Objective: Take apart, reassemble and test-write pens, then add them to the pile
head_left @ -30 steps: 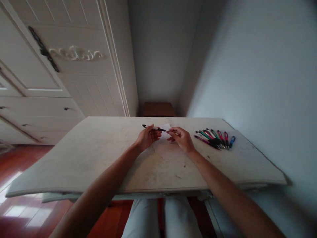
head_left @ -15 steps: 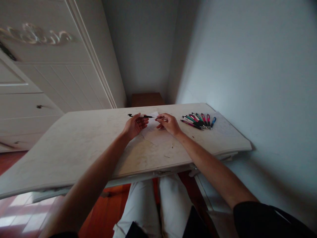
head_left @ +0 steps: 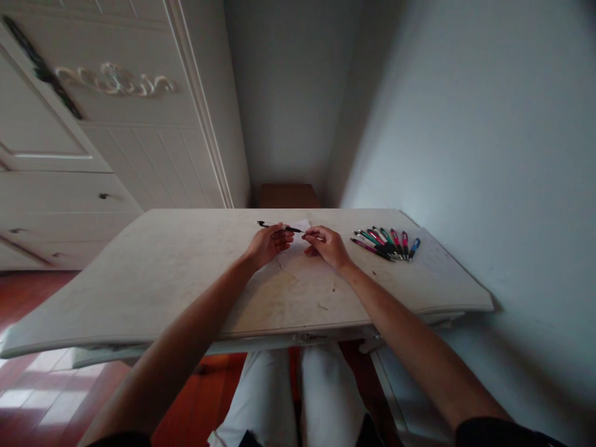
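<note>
A white-and-black pen [head_left: 293, 230] lies across my left hand [head_left: 266, 246], held between thumb and fingers with its clip end out to the left and its thin tip to the right. My right hand [head_left: 329, 246] is closed in a pinch right at that tip. Whatever its fingertips grip is too small to make out. Under the hands, a sheet of white paper [head_left: 302, 224] lies on the white table [head_left: 186, 273]. To the right of my right hand, several pens [head_left: 372, 236] with pink, green, blue and black parts are fanned out.
Small bits of debris [head_left: 323, 307] lie near the table's front edge. A wall [head_left: 465, 155] borders the right end, and a white cabinet [head_left: 153, 161] stands behind on the left. A brown box [head_left: 288, 195] is beyond the far edge.
The view has shifted, so everything sits slightly further right and lower. My right fingertips have come closer to the pen's tip; my left hand still holds the pen.
</note>
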Demonstrator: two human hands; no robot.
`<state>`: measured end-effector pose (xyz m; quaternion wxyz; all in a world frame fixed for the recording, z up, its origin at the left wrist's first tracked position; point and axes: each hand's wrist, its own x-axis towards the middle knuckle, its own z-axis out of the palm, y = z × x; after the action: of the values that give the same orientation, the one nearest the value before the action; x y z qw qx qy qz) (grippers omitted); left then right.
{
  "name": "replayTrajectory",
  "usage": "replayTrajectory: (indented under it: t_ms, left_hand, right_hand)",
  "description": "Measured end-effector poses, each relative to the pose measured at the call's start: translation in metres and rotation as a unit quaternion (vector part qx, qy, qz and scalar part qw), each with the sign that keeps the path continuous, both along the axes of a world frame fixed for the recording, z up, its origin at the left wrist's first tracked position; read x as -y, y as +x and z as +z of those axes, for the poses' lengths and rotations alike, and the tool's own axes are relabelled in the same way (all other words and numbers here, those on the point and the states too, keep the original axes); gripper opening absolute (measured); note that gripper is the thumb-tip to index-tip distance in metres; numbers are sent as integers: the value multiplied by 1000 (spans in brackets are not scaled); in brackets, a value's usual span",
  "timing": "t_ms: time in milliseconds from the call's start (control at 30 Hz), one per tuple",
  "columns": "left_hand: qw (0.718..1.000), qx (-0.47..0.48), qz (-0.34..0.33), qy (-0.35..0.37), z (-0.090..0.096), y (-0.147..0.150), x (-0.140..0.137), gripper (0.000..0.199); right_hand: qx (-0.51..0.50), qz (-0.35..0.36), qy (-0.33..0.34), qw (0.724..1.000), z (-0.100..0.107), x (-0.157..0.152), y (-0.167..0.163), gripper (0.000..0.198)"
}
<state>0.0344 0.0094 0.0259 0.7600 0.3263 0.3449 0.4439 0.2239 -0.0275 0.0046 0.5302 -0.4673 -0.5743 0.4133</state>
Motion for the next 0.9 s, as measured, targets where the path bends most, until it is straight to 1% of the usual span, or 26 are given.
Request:
replayTrajectory:
  t_ms: [200, 367, 467, 733, 900]
  left_hand:
    - [1000, -6, 1, -4, -1, 0, 0, 16]
    - [1000, -1, -11, 2, -1, -1, 0, 17]
    - [1000, 1, -22, 15, -2, -1, -1, 17]
    - [999, -5, -20, 35, -4, -1, 0, 16]
    - [997, -19, -43, 62, -4, -1, 3, 15]
  right_hand:
    - [-2, -9, 6, 1000, 0, 0, 2, 44]
    - [-9, -2, 2, 1000, 0, 1, 1, 41]
    - [-9, 3, -3, 1000, -1, 1, 1, 40]
    - [-16, 5, -1, 1000, 0, 2, 0, 41]
    - [4, -10, -5, 1000, 2, 3, -2, 41]
